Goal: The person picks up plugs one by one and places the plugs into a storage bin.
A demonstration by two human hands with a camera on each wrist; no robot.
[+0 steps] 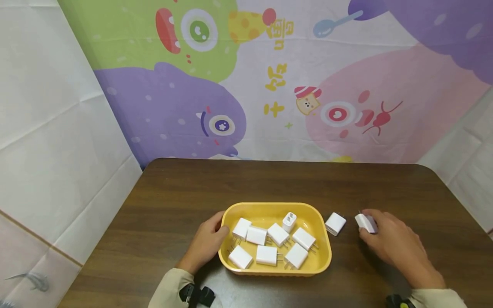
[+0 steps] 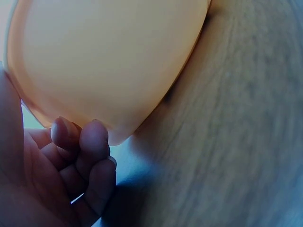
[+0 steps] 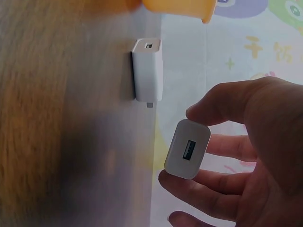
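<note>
A yellow plastic tray [image 1: 275, 270] holds several white USB wall chargers [image 1: 266, 255], their metal prongs pointing various ways. My left hand [image 1: 206, 239] grips the tray's left end, thumb at the rim. In the left wrist view, its curled fingers [image 2: 94, 142] press against the tray's outer side [image 2: 109, 61]. To the right of the tray, my right hand [image 1: 396, 244] pinches a white charger [image 1: 366, 223] between thumb and fingers. That charger's USB port [image 3: 189, 150] faces the right wrist camera. Another charger [image 1: 335, 223] lies on the table between the tray and my right hand.
The dark wood table [image 1: 185, 184] has rounded far corners. Behind it hangs a cartoon-printed cloth [image 1: 269, 141], with white sheeting [image 1: 57, 107] along the left side. Dark straps with small devices [image 1: 196, 295] sit on both wrists.
</note>
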